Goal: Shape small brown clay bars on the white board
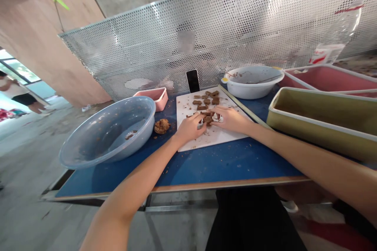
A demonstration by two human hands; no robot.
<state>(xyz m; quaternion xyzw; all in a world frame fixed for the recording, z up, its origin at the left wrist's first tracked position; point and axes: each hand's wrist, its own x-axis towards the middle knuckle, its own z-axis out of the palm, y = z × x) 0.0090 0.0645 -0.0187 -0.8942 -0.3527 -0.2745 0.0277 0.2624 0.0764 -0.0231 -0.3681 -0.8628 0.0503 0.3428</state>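
Over a white board (188, 147), my left hand (190, 127) and my right hand (228, 119) face each other. Their fingertips are closed around a small brown clay-like piece (207, 120), one hand on each side. Fingers partly hide its shape. Beyond my fingers, several brown clay-like blocks (207, 101) lie in loose rows on the board, with crumbs scattered among them. A rough brown lump (161, 126) sits on the blue table left of the board, near my left wrist.
A large translucent blue basin (138, 141) stands at the left, a pink box (161, 100) behind it. A phone (193, 81) leans at the perforated metal screen (141, 47). To the right are a stick (244, 106), white basin (250, 91), olive planter (318, 117), pink tray (338, 78) and bottle (335, 35).
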